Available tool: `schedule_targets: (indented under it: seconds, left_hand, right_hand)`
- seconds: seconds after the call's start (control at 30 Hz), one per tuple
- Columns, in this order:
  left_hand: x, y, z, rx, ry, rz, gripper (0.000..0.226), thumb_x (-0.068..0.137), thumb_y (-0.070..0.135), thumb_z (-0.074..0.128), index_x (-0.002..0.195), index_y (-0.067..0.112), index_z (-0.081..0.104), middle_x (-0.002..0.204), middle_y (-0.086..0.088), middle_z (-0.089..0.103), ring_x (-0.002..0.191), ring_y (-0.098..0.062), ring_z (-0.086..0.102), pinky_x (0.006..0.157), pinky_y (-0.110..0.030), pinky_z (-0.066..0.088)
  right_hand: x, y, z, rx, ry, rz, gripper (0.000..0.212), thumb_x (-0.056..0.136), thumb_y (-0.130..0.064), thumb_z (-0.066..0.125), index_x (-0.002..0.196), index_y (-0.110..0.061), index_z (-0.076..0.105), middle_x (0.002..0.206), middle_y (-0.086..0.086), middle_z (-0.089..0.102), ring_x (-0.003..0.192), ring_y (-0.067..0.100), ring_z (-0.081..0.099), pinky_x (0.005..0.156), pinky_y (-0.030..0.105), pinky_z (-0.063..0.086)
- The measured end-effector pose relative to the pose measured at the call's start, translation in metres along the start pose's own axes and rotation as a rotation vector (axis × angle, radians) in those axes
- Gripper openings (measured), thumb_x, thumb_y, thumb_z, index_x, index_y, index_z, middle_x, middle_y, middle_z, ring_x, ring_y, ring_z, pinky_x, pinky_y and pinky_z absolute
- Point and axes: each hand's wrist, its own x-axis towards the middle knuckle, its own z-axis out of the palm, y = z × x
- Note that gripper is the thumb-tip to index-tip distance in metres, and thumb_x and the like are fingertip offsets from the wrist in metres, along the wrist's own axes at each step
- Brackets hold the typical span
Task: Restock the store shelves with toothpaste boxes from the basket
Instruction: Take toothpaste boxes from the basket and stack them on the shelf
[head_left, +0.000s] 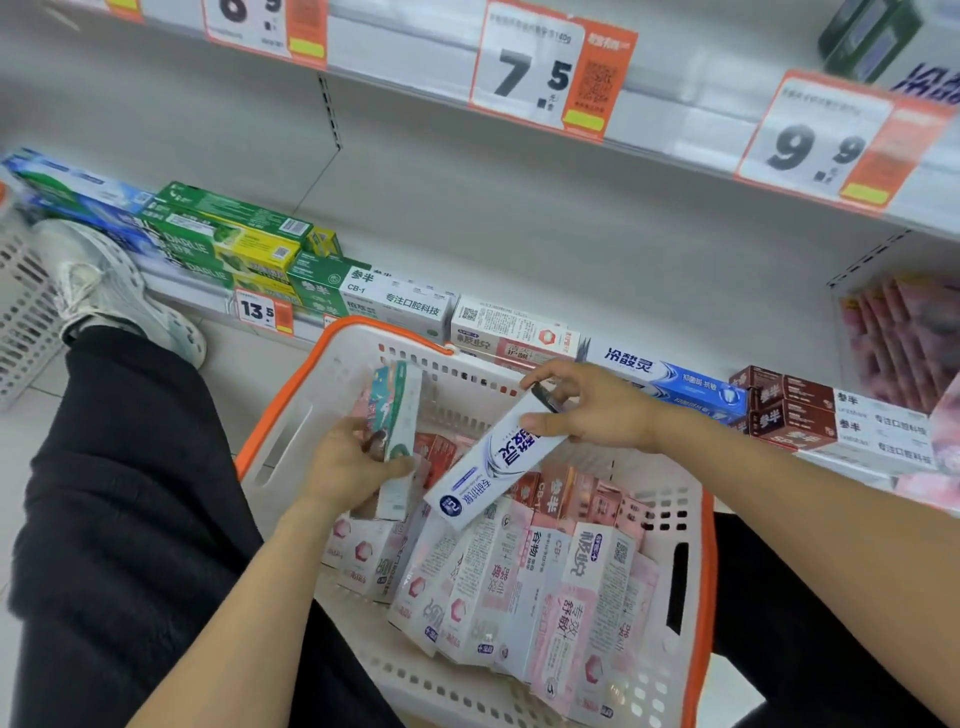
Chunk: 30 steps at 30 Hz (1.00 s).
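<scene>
A white basket with an orange rim (306, 384) sits in front of me, filled with several pink and white toothpaste boxes (519, 587). My left hand (348, 467) grips an upright teal and white box (402, 410) at the basket's left side. My right hand (597, 405) pinches the top end of a white and blue toothpaste box (488, 462), tilted above the basket. Behind the basket the bottom shelf (519, 249) carries rows of toothpaste boxes: green ones (228, 234) at left, white ones (415, 306) in the middle, a blue one (675, 379) and dark red ones (789, 410) at right.
An upper shelf edge carries price tags reading 7.5 (535, 78) and 9.9 (815, 145). A second white basket (26, 312) stands at far left beside a white shoe (114, 291). My legs in black trousers (130, 493) flank the basket. Pink packages (904, 338) sit at far right.
</scene>
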Motion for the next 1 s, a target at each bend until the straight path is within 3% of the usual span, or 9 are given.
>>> schedule_targets:
  seconds: [0.13, 0.23, 0.37, 0.43, 0.5, 0.6, 0.73, 0.87, 1.0]
  left_hand:
    - [-0.022, 0.037, -0.013, -0.696, -0.331, -0.026, 0.087, 0.045, 0.041, 0.097, 0.117, 0.003, 0.066, 0.106, -0.017, 0.074, 0.091, -0.03, 0.074, 0.07, -0.038, 0.061]
    - [-0.044, 0.06, -0.006, -0.942, -0.554, -0.096, 0.059, 0.06, 0.03, 0.091, 0.109, 0.004, 0.071, 0.104, -0.023, 0.073, 0.087, -0.033, 0.074, 0.067, -0.045, 0.061]
    - [-0.063, 0.075, 0.019, -0.987, -0.674, -0.091, 0.081, 0.031, 0.029, 0.102, 0.103, 0.003, 0.077, 0.108, -0.029, 0.071, 0.086, -0.038, 0.073, 0.076, -0.049, 0.061]
    - [-0.076, 0.084, 0.029, -0.96, -0.725, -0.074, 0.081, 0.036, 0.018, 0.101, 0.111, 0.003, 0.073, 0.109, -0.028, 0.071, 0.086, -0.038, 0.074, 0.069, -0.046, 0.061]
    - [-0.082, 0.088, 0.037, -0.923, -0.745, -0.066, 0.065, 0.052, 0.001, 0.09, 0.114, 0.005, 0.07, 0.11, -0.026, 0.072, 0.09, -0.039, 0.074, 0.07, -0.045, 0.061]
    - [-0.087, 0.092, 0.042, -0.799, -0.838, 0.12, 0.052, 0.069, -0.002, 0.078, 0.119, 0.012, 0.071, 0.126, -0.024, 0.066, 0.115, -0.041, 0.065, 0.094, -0.05, 0.055]
    - [-0.098, 0.104, 0.057, -0.816, -0.698, 0.151, 0.05, 0.061, 0.006, 0.085, 0.11, 0.013, 0.076, 0.121, -0.02, 0.07, 0.115, -0.04, 0.065, 0.095, -0.05, 0.055]
    - [-0.118, 0.137, 0.069, -0.895, -0.488, 0.216, 0.044, 0.063, 0.004, 0.085, 0.104, 0.017, 0.078, 0.113, -0.017, 0.074, 0.105, -0.036, 0.071, 0.085, -0.045, 0.058]
    - [-0.127, 0.172, 0.073, -0.953, -0.254, 0.228, 0.045, 0.06, -0.002, 0.088, 0.099, 0.017, 0.078, 0.104, -0.013, 0.077, 0.097, -0.035, 0.074, 0.086, -0.048, 0.056]
  right_hand:
    - [-0.024, -0.028, -0.027, 0.068, -0.042, 0.002, 0.049, 0.08, -0.017, 0.083, 0.123, -0.023, 0.06, 0.113, 0.005, 0.068, 0.103, 0.023, 0.071, 0.085, 0.04, 0.061]
    - [-0.049, -0.059, -0.049, 0.022, -0.039, -0.046, 0.05, 0.078, -0.02, 0.084, 0.122, -0.022, 0.061, 0.106, 0.01, 0.071, 0.091, 0.022, 0.071, 0.083, 0.041, 0.059]
    - [-0.07, -0.094, -0.058, 0.018, 0.046, -0.102, 0.061, 0.062, -0.034, 0.093, 0.112, -0.019, 0.062, 0.08, 0.008, 0.072, 0.071, 0.022, 0.062, 0.062, 0.032, 0.05]
    - [-0.07, -0.093, -0.052, 0.04, 0.146, -0.079, 0.058, 0.064, -0.034, 0.093, 0.107, -0.013, 0.06, 0.07, 0.002, 0.072, 0.058, 0.017, 0.059, 0.052, 0.024, 0.046]
    - [-0.07, -0.08, -0.046, 0.068, 0.276, -0.034, 0.068, 0.053, -0.047, 0.095, 0.101, -0.014, 0.059, 0.072, 0.005, 0.075, 0.056, 0.016, 0.06, 0.055, 0.027, 0.047]
    - [-0.073, -0.055, -0.043, 0.198, 0.425, 0.003, 0.078, 0.04, -0.053, 0.095, 0.098, -0.015, 0.059, 0.073, 0.013, 0.074, 0.054, 0.018, 0.061, 0.056, 0.033, 0.049]
    - [-0.078, -0.048, -0.046, 0.299, 0.462, -0.004, 0.08, 0.037, -0.053, 0.096, 0.096, -0.013, 0.06, 0.077, 0.011, 0.076, 0.061, 0.021, 0.068, 0.055, 0.033, 0.05]
    - [-0.085, -0.058, -0.05, 0.335, 0.56, -0.094, 0.076, 0.039, -0.056, 0.095, 0.089, -0.012, 0.06, 0.077, 0.007, 0.077, 0.077, 0.029, 0.075, 0.078, 0.049, 0.06]
    - [-0.099, -0.072, -0.058, 0.349, 0.627, -0.195, 0.059, 0.054, -0.044, 0.096, 0.09, -0.012, 0.061, 0.074, 0.0, 0.077, 0.068, 0.017, 0.075, 0.066, 0.036, 0.058]
